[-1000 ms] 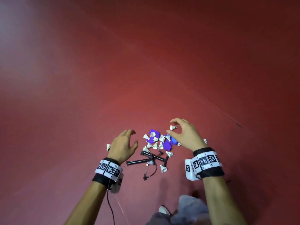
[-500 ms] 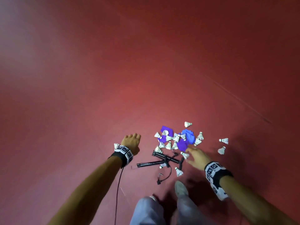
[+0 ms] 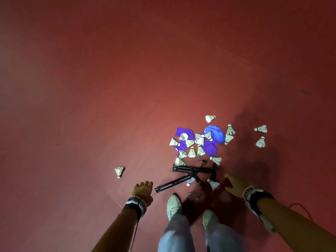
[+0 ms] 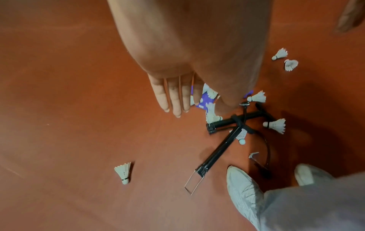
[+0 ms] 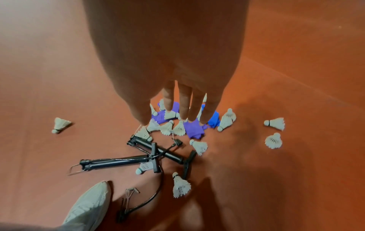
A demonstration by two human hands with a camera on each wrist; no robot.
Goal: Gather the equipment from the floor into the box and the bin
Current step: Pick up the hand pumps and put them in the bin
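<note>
Several white shuttlecocks lie scattered on the red floor around purple cloth pieces and a blue cloth. Two black hand pumps lie crossed just in front of my feet, also in the right wrist view. A lone shuttlecock lies off to the left. My left hand hangs above the floor near the end of one pump, fingers straight and empty. My right hand hovers to the right of the pumps, fingers straight, holding nothing. No box or bin is in view.
My two pale shoes stand right behind the pumps, beside a thin black hose curling on the floor. Two more shuttlecocks lie apart at the right. Bare red floor stretches ahead and to the left.
The view has risen away from the pile. Both hands have drawn back toward my body. The shuttlecock my right hand pinched now lies at the pile's far side.
</note>
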